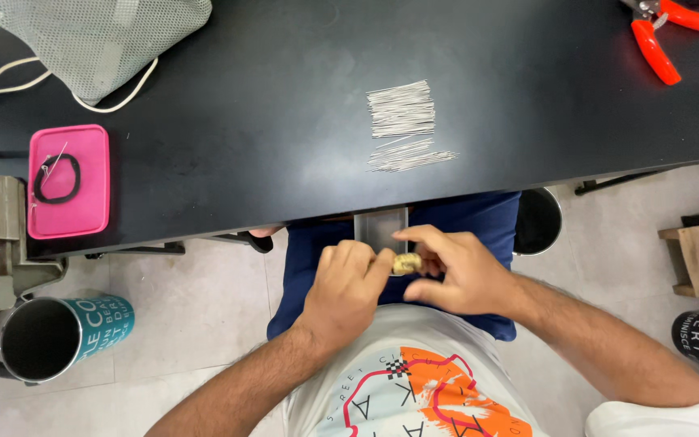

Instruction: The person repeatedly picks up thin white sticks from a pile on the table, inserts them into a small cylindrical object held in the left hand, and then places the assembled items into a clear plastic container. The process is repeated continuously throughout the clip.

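A black table [244, 97] stretched across the upper part of the view above a pale tiled floor [188, 291], with a seated person's hands working just below its near edge, over a lap in blue trousers [479, 222]. The left hand [345, 287] and the right hand [455, 271] met over a small tan, roundish object [407, 262], which both pinched between thumb and fingertips; what the object was could not be made out. A grey metal bracket [380, 222] hung from the table edge directly behind the hands. On the tabletop, well apart from the hands, lay two neat bundles of thin silver pins [402, 125], one above the other. A pink case [68, 180] carrying a black hair tie [57, 178] sat near the left end of the table, a grey mesh bag [99, 40] at the far left corner, and orange-handled pliers [661, 36] at the far right. A teal cup [62, 332] lay on its side on the floor.
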